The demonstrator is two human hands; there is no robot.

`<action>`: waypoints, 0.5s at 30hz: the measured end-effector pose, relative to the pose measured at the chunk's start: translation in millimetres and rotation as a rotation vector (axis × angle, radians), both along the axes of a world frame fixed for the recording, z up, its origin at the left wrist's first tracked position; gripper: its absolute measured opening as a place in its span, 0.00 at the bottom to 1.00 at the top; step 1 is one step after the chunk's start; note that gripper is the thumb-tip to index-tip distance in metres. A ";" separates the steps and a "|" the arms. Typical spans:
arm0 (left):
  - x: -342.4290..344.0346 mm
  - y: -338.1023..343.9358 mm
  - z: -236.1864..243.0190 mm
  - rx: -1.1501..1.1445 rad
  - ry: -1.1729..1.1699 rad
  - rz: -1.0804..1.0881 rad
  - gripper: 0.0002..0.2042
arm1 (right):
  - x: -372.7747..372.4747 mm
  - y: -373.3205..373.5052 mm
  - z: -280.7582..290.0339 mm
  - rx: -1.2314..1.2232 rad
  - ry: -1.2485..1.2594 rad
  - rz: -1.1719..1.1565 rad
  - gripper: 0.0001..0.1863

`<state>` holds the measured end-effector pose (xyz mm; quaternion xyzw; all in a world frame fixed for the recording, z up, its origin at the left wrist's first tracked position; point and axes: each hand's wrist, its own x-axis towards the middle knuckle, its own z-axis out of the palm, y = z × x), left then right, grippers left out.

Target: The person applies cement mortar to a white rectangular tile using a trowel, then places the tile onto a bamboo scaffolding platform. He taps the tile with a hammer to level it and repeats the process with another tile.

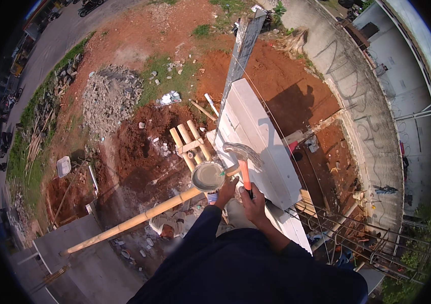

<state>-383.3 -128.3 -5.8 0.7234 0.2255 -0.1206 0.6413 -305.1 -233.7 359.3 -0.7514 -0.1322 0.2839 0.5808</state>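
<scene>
My right hand (pixel 254 203) is closed round the black grip of a hammer (pixel 246 175) with an orange handle. The hammer's curved grey head is raised over the top of a pale block wall (pixel 263 139) and throws a shadow on it. My left hand (pixel 227 192) is beside the wall, just left of the right hand; its fingers are mostly hidden, and I cannot tell whether it holds anything. Just beyond the left hand stands a round bucket (pixel 208 176) of wet grey mortar. A short tan stick-like piece (pixel 232 169) lies between bucket and hammer.
A bamboo pole (pixel 134 224) slants away at left, and bamboo pieces (pixel 191 142) stand beyond the bucket. A tall board (pixel 244 48) rises at the wall's far end. Steel reinforcing bars (pixel 362 230) jut out at right. Far below, a person (pixel 167 226) is on the ground near rubble.
</scene>
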 end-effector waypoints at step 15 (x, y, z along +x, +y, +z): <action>228.5 -27.7 182.3 -0.352 0.272 0.400 0.67 | 143.4 -40.2 -66.1 -0.396 -0.238 -0.204 0.23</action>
